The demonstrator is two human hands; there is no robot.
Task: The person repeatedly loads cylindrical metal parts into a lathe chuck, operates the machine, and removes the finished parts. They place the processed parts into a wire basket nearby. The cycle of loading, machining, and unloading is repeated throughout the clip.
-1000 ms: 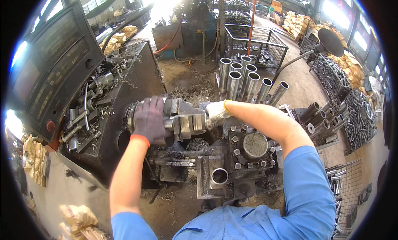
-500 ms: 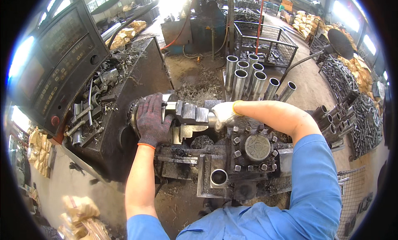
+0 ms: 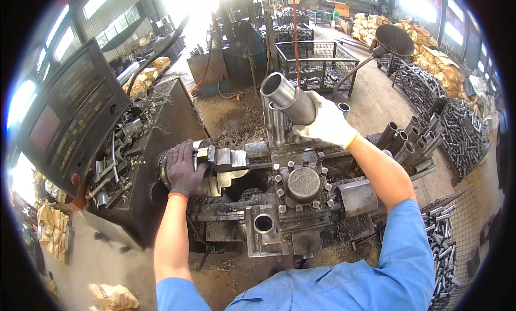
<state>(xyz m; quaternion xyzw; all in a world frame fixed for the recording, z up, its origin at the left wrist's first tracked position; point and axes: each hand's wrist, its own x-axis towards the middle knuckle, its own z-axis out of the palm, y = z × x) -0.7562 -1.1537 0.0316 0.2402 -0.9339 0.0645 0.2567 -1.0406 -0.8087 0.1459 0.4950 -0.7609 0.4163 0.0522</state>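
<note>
My left hand (image 3: 185,165), in a dark glove with an orange cuff, lies over the lathe chuck (image 3: 210,186) with its fingers stretched out. The stepped chuck jaws (image 3: 231,159) stick out to its right, and no tube shows between them. My right hand (image 3: 325,122), in a white glove, is wrapped round a thick metal tube (image 3: 290,100). This tube is held up, tilted, beyond the tool post (image 3: 303,184). Its open end points up and to the left. Behind it, mostly hidden, stand other upright tubes (image 3: 278,125).
A short tube (image 3: 264,225) stands on the carriage in front. The control panel (image 3: 64,117) rises at left, beside a bench top (image 3: 156,115) littered with scrap and chips. More tubes (image 3: 411,139) stand at right, near a lamp-like disc on an arm (image 3: 394,39). A wire cage (image 3: 317,61) stands behind.
My right hand has drawn away from the chuck jaws, up and to the right, and now holds a tube in the air. My left hand stays on the chuck. The view has shifted.
</note>
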